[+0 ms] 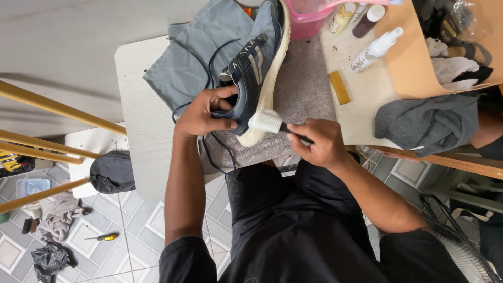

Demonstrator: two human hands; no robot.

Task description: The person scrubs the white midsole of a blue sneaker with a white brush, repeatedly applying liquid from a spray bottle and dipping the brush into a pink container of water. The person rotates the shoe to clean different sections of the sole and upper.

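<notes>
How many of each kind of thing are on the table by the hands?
Shoe: 1, held by the left hand
Brush: 1, held by the right hand
Bottles: 3, white spray, yellow, dark
Cloths: 3, blue-grey, grey mat, dark grey
Pink tub: 1
Yellow block: 1
Total: 10

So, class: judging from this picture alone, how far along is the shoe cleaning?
Done: laces look pulled loose, trailing off the shoe. In hand: the left hand grips the heel while the right hand presses a brush on the sole edge. Left: the sole looks yellowed; the spray bottle and cloth lie aside.
</notes>
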